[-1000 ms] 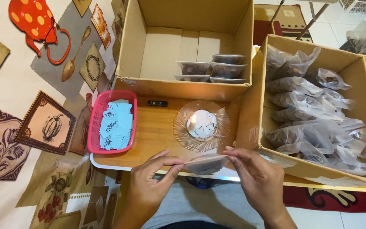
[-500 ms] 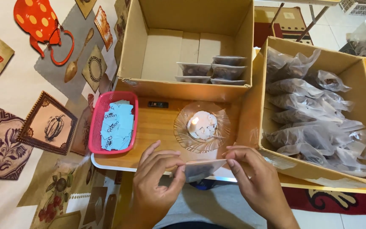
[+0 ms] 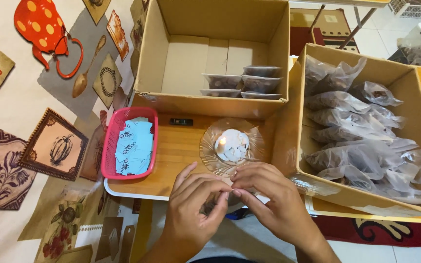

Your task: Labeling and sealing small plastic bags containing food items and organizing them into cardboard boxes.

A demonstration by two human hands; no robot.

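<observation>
Clear plastic, a small pouch [image 3: 219, 202] mostly hidden, is pinched between the left hand [image 3: 193, 212] and right hand [image 3: 269, 202], fingertips closed narrow, just beside the round glass dish [image 3: 231, 146] with its lit candle [image 3: 221, 142]. Drifting closer to that flame could scorch the plastic or burn a finger.

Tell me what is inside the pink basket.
The pink basket holds a loose pile of light blue paper slips with dark print. They cover its floor, so anything beneath them is hidden.
</observation>
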